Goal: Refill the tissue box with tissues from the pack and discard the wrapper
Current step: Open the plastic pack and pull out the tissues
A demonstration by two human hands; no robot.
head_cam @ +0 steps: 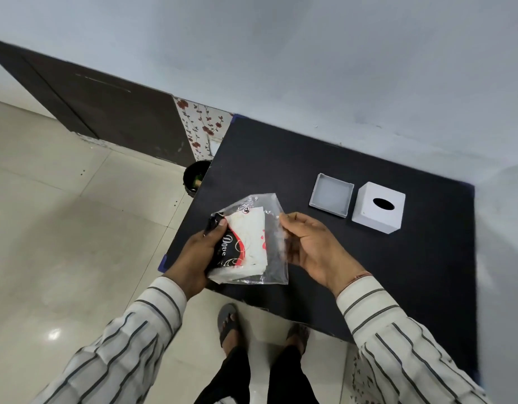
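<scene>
Pack: clear plastic wrapper with black, red and white print (253, 243), folded white tissues (246, 231) showing inside, held in the air over the near left corner of the dark matt surface (368, 272)
Left hand (199, 258): closed round the printed end of the pack, thumb on top, likely to steady it
Right hand (310, 246): fingertips pinched on the loose clear edge of the wrapper, apparently drawing it open, palm otherwise empty
White square tissue box cover with oval slot (378, 207): on the surface, well apart from both hands, to the right
Grey shallow square box base (331, 199): just beside the cover, open side up, ready for filling
Dark round bin (195, 177): on the floor beside the surface's left edge, probably for the wrapper
</scene>
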